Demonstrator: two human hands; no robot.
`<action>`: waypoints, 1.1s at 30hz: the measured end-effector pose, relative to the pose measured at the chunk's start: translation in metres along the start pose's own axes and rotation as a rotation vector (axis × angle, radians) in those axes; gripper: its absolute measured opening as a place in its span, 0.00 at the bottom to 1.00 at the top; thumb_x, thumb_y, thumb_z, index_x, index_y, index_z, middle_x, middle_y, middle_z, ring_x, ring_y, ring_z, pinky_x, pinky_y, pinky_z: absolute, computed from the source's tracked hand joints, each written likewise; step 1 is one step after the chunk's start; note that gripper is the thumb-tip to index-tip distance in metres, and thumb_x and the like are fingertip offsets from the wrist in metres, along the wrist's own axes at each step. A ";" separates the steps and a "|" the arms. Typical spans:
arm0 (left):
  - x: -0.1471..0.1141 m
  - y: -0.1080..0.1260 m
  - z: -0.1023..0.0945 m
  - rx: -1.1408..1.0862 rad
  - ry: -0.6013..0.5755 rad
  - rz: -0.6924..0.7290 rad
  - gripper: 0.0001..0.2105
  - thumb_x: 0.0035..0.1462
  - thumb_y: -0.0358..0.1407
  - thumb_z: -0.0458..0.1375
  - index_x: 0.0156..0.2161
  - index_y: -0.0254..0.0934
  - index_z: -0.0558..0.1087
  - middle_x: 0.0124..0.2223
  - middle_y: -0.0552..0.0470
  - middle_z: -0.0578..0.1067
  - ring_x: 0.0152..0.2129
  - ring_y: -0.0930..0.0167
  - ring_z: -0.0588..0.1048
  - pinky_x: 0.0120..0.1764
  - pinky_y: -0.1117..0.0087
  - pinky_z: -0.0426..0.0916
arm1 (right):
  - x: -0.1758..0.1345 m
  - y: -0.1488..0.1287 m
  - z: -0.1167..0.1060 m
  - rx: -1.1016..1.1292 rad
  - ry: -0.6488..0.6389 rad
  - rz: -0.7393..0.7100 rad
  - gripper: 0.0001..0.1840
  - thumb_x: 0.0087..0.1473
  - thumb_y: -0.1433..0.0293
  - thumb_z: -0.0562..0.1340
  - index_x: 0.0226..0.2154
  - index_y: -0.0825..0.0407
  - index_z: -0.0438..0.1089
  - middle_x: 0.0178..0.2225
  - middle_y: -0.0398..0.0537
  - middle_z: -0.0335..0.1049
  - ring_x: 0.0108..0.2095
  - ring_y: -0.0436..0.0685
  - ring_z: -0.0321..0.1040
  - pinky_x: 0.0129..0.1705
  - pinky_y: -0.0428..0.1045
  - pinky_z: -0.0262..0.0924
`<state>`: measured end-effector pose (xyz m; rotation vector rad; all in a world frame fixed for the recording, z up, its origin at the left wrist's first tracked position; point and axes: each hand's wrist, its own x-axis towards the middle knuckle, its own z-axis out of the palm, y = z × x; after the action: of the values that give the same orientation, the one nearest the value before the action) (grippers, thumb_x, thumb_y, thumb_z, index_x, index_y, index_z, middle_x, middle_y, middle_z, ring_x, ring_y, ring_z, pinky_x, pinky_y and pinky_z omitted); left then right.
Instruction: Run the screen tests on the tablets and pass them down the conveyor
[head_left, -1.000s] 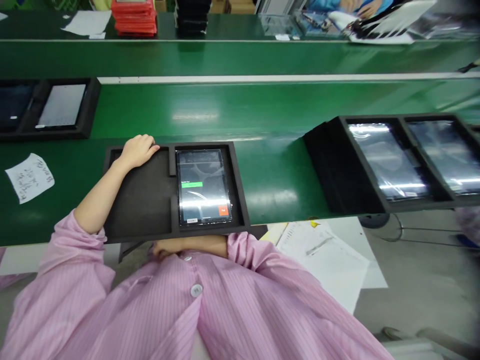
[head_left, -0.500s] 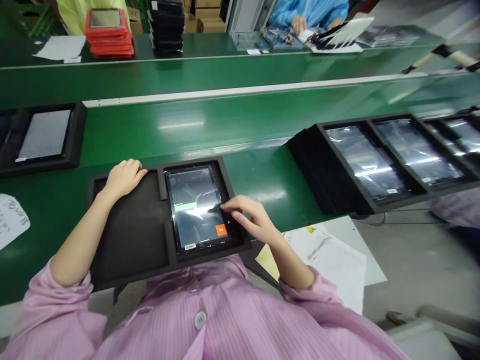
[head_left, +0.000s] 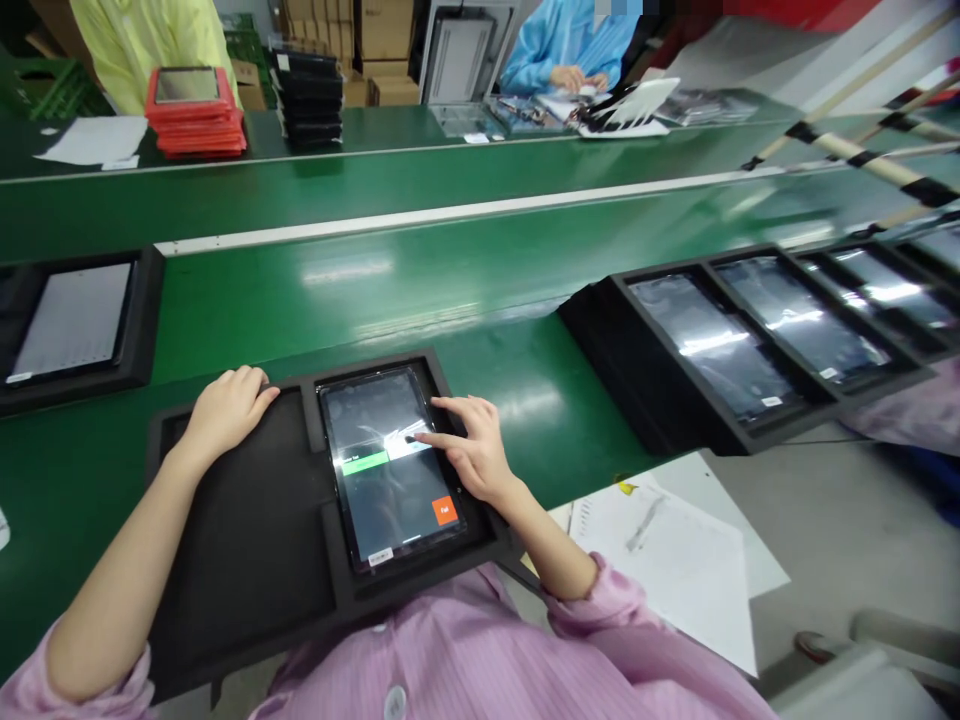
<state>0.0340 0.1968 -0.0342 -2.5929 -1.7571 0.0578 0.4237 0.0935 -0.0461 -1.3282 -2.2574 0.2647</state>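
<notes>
In front of me a black tray (head_left: 240, 560) with two recesses lies at the edge of the green bench. Its right recess holds a tablet (head_left: 397, 520), face up and lit, with a green bar and an orange "Fail" button on its screen. My left hand (head_left: 229, 415) is hooked over the tray's far rim near the left corner, fingers curled beyond the edge. Over the tablet's right side is my right hand (head_left: 476, 450), fingers apart. Its index finger points at a bright spot on the screen; whether it touches the glass I cannot tell.
More black trays with tablets (head_left: 712, 345) stand tilted at the right; another tray (head_left: 142, 340) lies at the left. Papers (head_left: 667, 550) are beside my right arm. Across the bench are red stacked cases (head_left: 195, 115), a black stack (head_left: 307, 100) and two people at work.
My right hand has moved left, further over the screen, and its fingers have spread. The view has tilted up a little. My left hand stays on the tray rim.
</notes>
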 end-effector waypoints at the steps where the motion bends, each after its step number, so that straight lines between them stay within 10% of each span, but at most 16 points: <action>1: 0.000 0.000 0.000 -0.003 0.002 0.004 0.17 0.69 0.46 0.41 0.39 0.39 0.67 0.40 0.43 0.75 0.38 0.56 0.73 0.40 0.58 0.66 | 0.002 0.000 0.001 0.000 0.011 0.007 0.24 0.67 0.61 0.49 0.41 0.37 0.82 0.60 0.46 0.66 0.57 0.64 0.60 0.62 0.67 0.47; 7: 0.001 -0.002 0.000 -0.057 -0.001 0.020 0.17 0.69 0.47 0.41 0.38 0.41 0.66 0.39 0.44 0.74 0.38 0.57 0.73 0.40 0.58 0.66 | 0.006 -0.004 0.004 -0.066 0.083 -0.063 0.20 0.64 0.63 0.54 0.35 0.36 0.82 0.62 0.44 0.65 0.59 0.67 0.59 0.64 0.71 0.41; 13: 0.002 -0.002 -0.003 -0.106 -0.011 -0.006 0.16 0.67 0.47 0.43 0.37 0.42 0.66 0.39 0.45 0.75 0.38 0.57 0.74 0.39 0.58 0.67 | 0.013 -0.003 0.013 -0.182 0.219 0.319 0.16 0.61 0.69 0.56 0.43 0.43 0.80 0.62 0.53 0.59 0.61 0.70 0.54 0.62 0.72 0.48; 33: 0.001 0.000 -0.003 -0.096 -0.022 -0.021 0.19 0.67 0.48 0.39 0.38 0.40 0.67 0.39 0.42 0.74 0.40 0.53 0.73 0.40 0.56 0.66 | 0.018 0.014 0.028 0.011 -0.017 0.347 0.32 0.49 0.81 0.54 0.57 0.52 0.70 0.63 0.63 0.50 0.62 0.70 0.50 0.62 0.70 0.57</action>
<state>0.0350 0.1980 -0.0308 -2.6483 -1.8381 0.0014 0.4127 0.1187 -0.0701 -1.7143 -2.0251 0.4078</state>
